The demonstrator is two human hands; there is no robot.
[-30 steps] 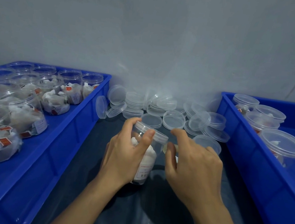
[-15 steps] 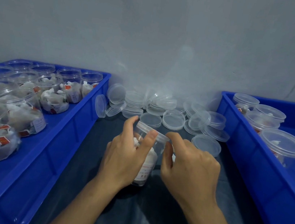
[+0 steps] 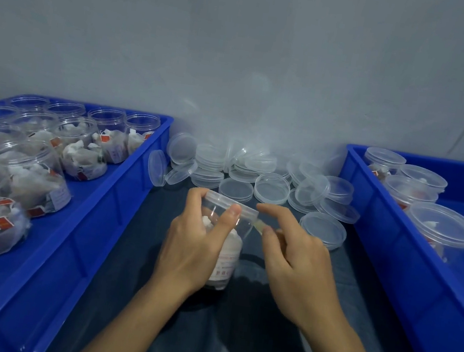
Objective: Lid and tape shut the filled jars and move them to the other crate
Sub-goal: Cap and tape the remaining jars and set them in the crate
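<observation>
Filled jar (image 3: 227, 234), lidded, is gripped upright by the curled left hand (image 3: 193, 248) on the dark worktop between the crates, while a tape strip (image 3: 259, 226) is pinched by the right hand (image 3: 296, 262); taping is judged in hand, wrapping round the lid seam next.

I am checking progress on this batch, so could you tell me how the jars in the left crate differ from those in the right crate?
The jars in the left crate stand open with bare threaded rims; the jars in the right crate all wear clear lids. The left crate is crowded with jars, while the right crate holds only a few at its far end. Both sets are clear plastic and hold white sachets.
</observation>
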